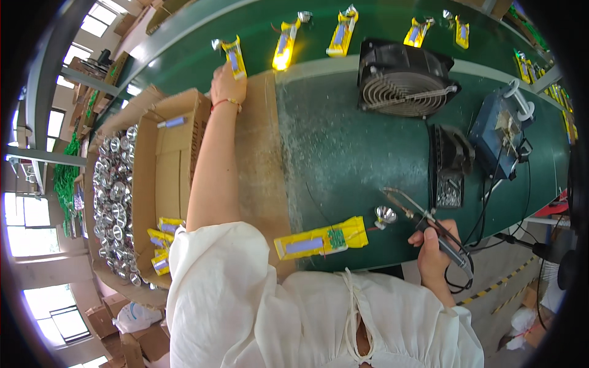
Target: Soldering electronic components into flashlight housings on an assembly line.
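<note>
My left hand (227,87) reaches to the far left and is closed on a yellow flashlight housing (236,58) with a blue-purple battery, a small reflector beside its far end. My right hand (434,253), low at the right, grips a soldering iron (448,246) whose bent metal tip points up and left. Between my arms, near the front edge, lies another yellow housing (353,235) with a battery and a green circuit board (336,238). A thin wire leads from it toward a silver reflector (385,215), close to the iron's tip.
A box of silver reflectors (113,208) and a cardboard box (161,144) with several yellow housings stand left. At the back, more housings (342,34) lie in a row; one is lit. A black fan (405,80), blue soldering station (491,132) and small black tray (448,193) occupy the right.
</note>
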`<action>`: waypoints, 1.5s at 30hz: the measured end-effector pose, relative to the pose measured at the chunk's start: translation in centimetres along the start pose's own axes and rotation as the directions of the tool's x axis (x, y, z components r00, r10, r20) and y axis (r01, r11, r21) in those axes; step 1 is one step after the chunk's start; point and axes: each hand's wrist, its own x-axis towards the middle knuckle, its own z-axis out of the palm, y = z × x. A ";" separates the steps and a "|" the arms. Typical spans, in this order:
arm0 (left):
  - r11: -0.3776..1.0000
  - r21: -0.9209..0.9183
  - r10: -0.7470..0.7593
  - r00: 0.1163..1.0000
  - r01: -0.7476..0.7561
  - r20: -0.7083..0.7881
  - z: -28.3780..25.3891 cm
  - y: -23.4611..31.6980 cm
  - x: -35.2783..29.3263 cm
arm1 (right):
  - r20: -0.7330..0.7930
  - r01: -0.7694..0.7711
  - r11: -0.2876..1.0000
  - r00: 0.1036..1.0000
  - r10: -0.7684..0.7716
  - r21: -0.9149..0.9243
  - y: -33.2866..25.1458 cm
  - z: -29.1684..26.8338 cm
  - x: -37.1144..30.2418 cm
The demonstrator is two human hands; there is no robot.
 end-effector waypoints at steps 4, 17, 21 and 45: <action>0.956 -0.226 0.197 0.980 -0.186 0.025 -7.6 6.0 -6.6 | 0.038 0.046 0.999 0.998 -0.045 -0.027 -0.9 0.4 0.0; 0.825 -0.514 0.436 0.844 -0.235 0.312 -12.5 9.4 -29.9 | 0.070 0.091 0.988 0.994 -0.083 -0.123 1.2 -0.3 -2.1; 0.771 -0.415 0.519 0.855 -0.482 -0.030 -11.9 10.4 -28.9 | 0.032 0.165 0.981 0.986 -0.163 -0.104 1.9 -3.6 -2.3; 0.642 -0.585 0.418 0.866 -0.496 -0.275 -8.9 11.7 -30.5 | 0.095 0.218 0.963 0.974 -0.205 -0.161 1.2 -1.1 -3.7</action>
